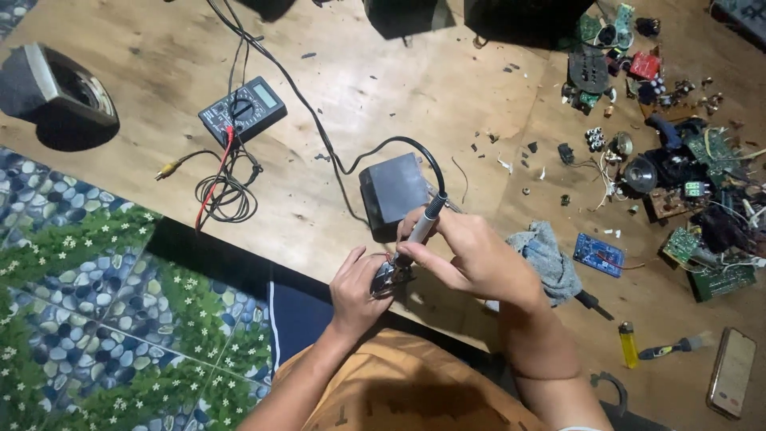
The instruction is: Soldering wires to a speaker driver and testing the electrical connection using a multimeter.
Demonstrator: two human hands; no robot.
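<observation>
While left hand (357, 289) is pinching small metal part (388, 277), right hand (471, 255) is gripping soldering iron (420, 231), tip touching part; joining step, needing steady hands.

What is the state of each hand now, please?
Left hand: closed, holding a small metal part.
Right hand: closed, holding a soldering iron, tip down at that part.

Grey-handled soldering iron (421, 227) gripped at a slant near the board's near edge, black cord looped far behind, tip lowered onto a small metal part (388, 278), pinched just left
</observation>
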